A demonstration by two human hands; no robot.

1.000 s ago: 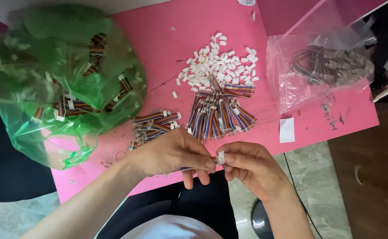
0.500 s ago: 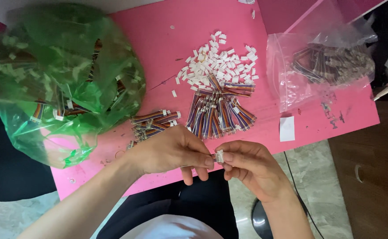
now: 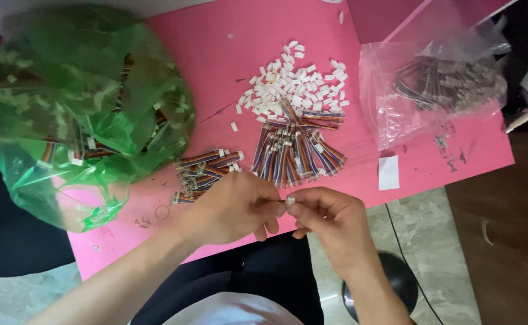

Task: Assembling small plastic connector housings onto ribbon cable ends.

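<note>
My left hand [image 3: 235, 207] & right hand [image 3: 330, 219] met fingertip to fingertip, both pinched on a small white connector [image 3: 290, 200] betw. them; loose wire bundles [image 3: 297, 153] at 12 o'clock.

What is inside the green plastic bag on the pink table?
Through the green plastic bag, striped ribbon-cable pieces with white connectors show; folds hide how many and whatever lies deeper.

pink table [image 3: 228, 66], marble floor [image 3: 432, 241], daylight
</note>
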